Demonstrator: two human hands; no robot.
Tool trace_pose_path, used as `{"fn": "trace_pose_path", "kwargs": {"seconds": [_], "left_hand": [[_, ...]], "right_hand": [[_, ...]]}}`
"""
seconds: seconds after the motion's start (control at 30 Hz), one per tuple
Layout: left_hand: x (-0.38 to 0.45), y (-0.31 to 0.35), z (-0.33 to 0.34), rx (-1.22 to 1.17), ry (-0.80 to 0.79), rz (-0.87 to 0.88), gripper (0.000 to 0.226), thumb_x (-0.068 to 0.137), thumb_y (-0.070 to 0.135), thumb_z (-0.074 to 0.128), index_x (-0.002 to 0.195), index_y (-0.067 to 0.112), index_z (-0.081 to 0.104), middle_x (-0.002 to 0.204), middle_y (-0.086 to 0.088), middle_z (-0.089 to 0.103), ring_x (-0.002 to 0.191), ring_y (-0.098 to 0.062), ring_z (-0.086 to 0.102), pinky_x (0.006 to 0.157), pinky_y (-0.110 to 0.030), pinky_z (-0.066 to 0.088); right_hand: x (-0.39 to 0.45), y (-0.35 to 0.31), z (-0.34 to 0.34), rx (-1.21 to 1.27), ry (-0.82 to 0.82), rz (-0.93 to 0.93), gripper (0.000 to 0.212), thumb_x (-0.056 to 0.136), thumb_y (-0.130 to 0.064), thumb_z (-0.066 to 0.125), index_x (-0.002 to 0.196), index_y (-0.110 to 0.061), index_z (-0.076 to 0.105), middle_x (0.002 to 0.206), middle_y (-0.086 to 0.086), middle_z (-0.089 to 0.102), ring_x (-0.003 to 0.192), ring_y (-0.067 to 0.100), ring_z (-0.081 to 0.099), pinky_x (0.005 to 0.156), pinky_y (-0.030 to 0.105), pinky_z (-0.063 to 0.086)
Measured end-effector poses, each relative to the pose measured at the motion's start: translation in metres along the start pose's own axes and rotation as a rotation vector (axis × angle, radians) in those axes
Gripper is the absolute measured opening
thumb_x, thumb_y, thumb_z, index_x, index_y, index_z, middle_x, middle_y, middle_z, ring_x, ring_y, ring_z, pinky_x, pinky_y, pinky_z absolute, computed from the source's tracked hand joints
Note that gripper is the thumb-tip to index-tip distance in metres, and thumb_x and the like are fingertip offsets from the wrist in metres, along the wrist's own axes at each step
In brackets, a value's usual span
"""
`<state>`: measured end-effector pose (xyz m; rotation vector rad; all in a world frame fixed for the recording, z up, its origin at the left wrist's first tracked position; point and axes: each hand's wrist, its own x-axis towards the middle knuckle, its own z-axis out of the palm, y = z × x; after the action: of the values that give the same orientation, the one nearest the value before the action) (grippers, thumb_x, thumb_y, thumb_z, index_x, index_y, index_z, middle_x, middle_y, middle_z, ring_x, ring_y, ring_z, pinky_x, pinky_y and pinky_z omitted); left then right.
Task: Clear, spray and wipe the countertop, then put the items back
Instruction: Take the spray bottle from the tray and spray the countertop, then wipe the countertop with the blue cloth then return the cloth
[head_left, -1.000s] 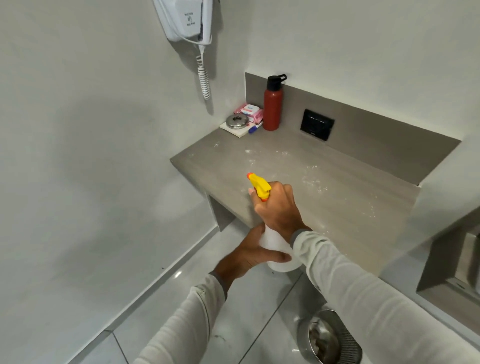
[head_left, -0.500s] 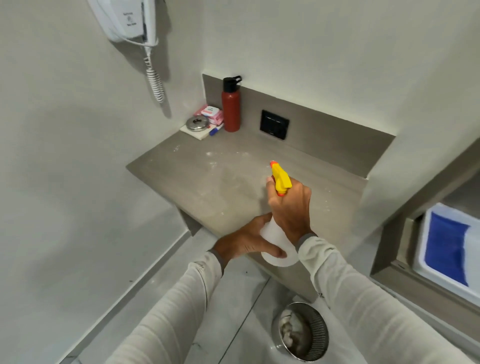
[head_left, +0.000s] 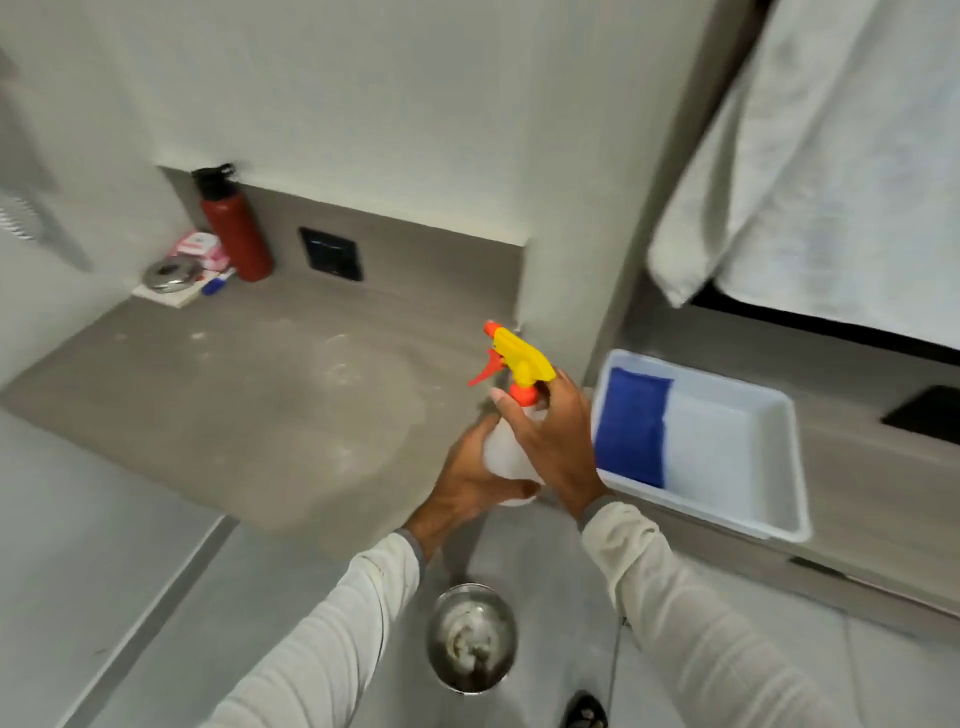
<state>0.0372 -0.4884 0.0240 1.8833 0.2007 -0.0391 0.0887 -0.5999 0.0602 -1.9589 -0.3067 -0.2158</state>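
Your left hand (head_left: 462, 480) cups the spray bottle (head_left: 511, 457); your right hand (head_left: 553, 441) grips its neck. Risk: uncleared red bottle (head_left: 236, 228) catches overspray on counter (head_left: 234, 415).

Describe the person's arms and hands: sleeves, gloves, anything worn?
Both arms wear long, loose, off-white sleeves, left sleeve and right sleeve, each ending in a narrow grey cuff at the wrist. The left hand and right hand are bare: no gloves, and no rings or watch visible.
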Motion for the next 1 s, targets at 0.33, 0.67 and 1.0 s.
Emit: {"fn": "trace_pose_path", "kwargs": {"seconds": [0.33, 0.67, 1.0], "left_hand": [[0.077, 0.041, 0.181, -0.051, -0.103, 0.024, 0.088, 0.065, 0.045, 0.087, 0.14, 0.026, 0.045, 0.13, 0.003, 0.065, 0.12, -0.02, 0.061, 0.103, -0.04, 0.052], [0.12, 0.026, 0.204, 1.118, -0.189, -0.06, 0.055, 0.093, 0.022, 0.054, 0.14, 0.004, 0.034, 0.139, -0.025, 0.043, 0.123, -0.045, 0.049, 0.099, -0.051, 0.048], [0.124, 0.013, 0.197, 0.987, -0.185, -0.148, 0.049, 0.095, 0.022, 0.053, 0.14, 0.007, 0.041, 0.141, -0.026, 0.04, 0.126, -0.044, 0.046, 0.104, -0.049, 0.045]], "right_hand": [[0.061, 0.097, -0.163, 0.045, 0.184, 0.129, 0.018, 0.072, -0.018, 0.088, 0.079, -0.023, 0.071, 0.074, -0.009, 0.071, 0.068, 0.002, 0.064, 0.072, 0.03, 0.058], [0.091, 0.194, -0.202, 0.198, 0.284, 0.23, 0.039, 0.071, 0.01, 0.078, 0.071, -0.026, 0.063, 0.076, -0.01, 0.066, 0.075, 0.006, 0.058, 0.072, 0.029, 0.056], [0.08, 0.195, -0.196, 0.076, 0.421, 0.336, 0.043, 0.07, -0.019, 0.091, 0.099, -0.017, 0.059, 0.088, 0.001, 0.066, 0.08, 0.017, 0.063, 0.076, 0.036, 0.058]]}}
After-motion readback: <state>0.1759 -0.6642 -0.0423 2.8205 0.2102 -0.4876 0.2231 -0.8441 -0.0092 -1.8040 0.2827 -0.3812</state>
